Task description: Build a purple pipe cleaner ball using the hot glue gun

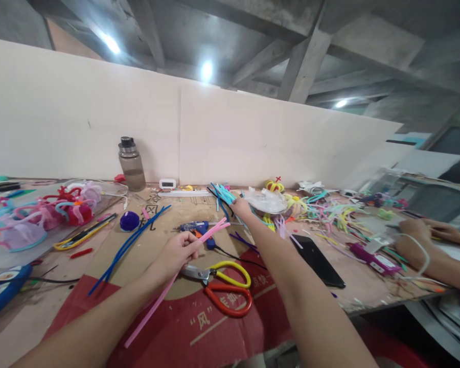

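Note:
My left hand (182, 251) is closed on a few pink pipe cleaners (152, 312), whose ends stick out above the fingers and trail down to the lower left. Farther back, my right hand (240, 207) reaches to a bundle of light-blue pipe cleaners (224, 194); its fingers look closed on them, though the fingertips are partly hidden. Scissors (230, 299) with one yellow and one red handle lie just right of my left hand. Behind that hand rests a blue glue gun (199, 226). Dark-blue pipe cleaners (128, 245) lie on the cardboard to the left.
A water bottle (132, 166) stands by the white partition (230, 133). Left are a purple pom-pom (129, 221), a yellow cutter knife (84, 232) and crown-like pieces (34, 220). Right are a phone (317, 260), loose pipe cleaners (329, 209), a magenta glue gun (375, 258) and another person's hands (414, 235).

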{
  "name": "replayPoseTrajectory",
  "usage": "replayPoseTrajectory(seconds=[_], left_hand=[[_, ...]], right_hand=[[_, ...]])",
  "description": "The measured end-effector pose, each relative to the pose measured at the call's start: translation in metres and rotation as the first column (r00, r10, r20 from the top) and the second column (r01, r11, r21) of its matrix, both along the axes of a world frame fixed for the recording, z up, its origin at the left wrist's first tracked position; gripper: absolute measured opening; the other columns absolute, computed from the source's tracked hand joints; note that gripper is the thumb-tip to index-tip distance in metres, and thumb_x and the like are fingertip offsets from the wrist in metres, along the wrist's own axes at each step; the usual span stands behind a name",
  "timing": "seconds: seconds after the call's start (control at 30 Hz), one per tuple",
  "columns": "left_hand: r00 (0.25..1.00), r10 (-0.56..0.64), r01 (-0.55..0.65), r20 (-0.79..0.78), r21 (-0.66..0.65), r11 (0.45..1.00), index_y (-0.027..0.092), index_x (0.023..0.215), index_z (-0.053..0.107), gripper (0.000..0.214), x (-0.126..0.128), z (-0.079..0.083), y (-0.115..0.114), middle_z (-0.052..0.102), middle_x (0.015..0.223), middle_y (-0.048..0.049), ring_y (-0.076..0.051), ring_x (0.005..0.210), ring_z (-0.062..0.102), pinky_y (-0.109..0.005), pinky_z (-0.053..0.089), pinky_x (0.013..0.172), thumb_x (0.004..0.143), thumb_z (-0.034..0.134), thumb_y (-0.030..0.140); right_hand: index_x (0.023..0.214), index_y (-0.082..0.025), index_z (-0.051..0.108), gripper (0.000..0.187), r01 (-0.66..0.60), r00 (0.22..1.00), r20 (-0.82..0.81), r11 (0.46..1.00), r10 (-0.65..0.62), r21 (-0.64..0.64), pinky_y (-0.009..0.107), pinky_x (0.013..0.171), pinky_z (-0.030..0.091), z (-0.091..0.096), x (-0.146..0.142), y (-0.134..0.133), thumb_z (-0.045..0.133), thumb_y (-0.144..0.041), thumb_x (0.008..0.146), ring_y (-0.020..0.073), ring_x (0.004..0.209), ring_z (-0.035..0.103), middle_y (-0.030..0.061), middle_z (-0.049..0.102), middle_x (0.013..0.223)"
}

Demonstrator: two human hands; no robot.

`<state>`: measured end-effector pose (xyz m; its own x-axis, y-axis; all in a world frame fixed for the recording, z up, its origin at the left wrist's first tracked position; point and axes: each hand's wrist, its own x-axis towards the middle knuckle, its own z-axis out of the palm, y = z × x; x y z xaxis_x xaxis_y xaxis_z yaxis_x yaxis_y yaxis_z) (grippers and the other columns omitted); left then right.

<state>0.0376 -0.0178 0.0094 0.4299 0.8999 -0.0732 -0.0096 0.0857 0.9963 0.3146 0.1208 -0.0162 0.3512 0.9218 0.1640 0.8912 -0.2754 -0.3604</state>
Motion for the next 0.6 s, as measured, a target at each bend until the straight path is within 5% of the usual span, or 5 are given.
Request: replayPoseTrajectory(seconds=[0.23,0.47,0.6], left_hand=[[0.992,0.093,-0.097,0.084,0.035,0.995,0.016,0.07,0.051,0.035,-0.01,0.002,0.015,0.047,0.052,0.0058,-0.002,0.037,0.026,-0.018,0.013,0.038,0.071,0.071,0.044],[0.952,0.184,-0.203,0.245,0.055,0.978,0.013,0.066,0.051,0.038,-0.03,0.006,0.042,0.051,0.054,0.0044,0.001,0.035,0.027,-0.015,0.014,0.037,0.067,0.075,0.042],[0.94,0.215,-0.236,0.264,0.052,0.97,0.014,0.065,0.051,0.035,-0.031,0.006,0.046,0.052,0.053,0.0043,0.001,0.034,0.026,-0.015,0.014,0.037,0.065,0.075,0.038]], right_hand=[[0.109,-0.011,0.065,0.027,-0.057,0.998,0.006,0.988,0.057,0.143,0.027,0.092,0.04,0.012,-0.027,-0.022,0.053,-0.021,0.087,0.0224,0.111,0.059,0.0158,0.066,0.114],[0.098,-0.016,0.064,0.021,-0.268,0.956,-0.079,0.952,0.281,0.149,0.023,0.072,0.043,0.017,-0.067,-0.08,0.049,-0.03,0.092,0.0147,0.08,0.063,0.0058,0.07,0.091],[0.096,-0.018,0.061,0.03,-0.424,0.898,-0.104,0.904,0.427,0.048,0.024,0.064,0.041,0.006,-0.093,-0.114,0.054,-0.046,0.088,0.0166,0.072,0.061,0.005,0.068,0.082]])
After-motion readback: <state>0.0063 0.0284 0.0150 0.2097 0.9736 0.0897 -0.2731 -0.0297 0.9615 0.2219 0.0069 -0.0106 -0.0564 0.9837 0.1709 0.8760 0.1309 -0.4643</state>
